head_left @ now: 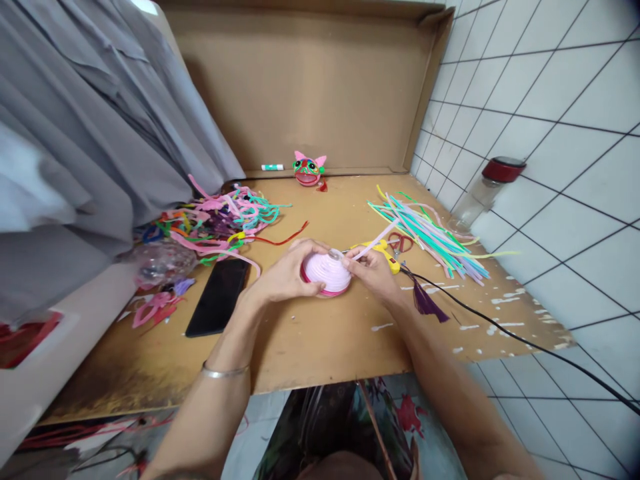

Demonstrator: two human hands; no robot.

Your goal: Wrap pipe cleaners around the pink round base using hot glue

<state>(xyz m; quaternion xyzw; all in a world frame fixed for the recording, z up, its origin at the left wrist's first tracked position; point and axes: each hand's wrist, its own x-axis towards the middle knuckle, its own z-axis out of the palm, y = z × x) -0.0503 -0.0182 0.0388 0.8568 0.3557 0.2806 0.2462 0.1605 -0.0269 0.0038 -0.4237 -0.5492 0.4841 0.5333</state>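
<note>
A pale lilac dome (326,272), ringed with coils of fuzzy stem and edged in dark pink, is held just above the table. My left hand (293,272) wraps round its left side, thumb in front and fingers behind. At the top of the dome a small round clear patch (335,254) shows. My right hand (369,267) pinches a lilac pipe cleaner (377,239) against the dome's upper right, and the strip's free end slants up to the right. Behind my right hand lies a yellow glue gun (384,251), partly hidden, with a black cord.
Red-handled scissors (400,244) and a pile of straight pipe cleaners (435,233) lie right, near a jar with a red lid (487,190). A black phone (218,297) and tangled pipe cleaners (225,217) are left. A pink-eared figure (309,169) and glue stick (273,167) stand at the back.
</note>
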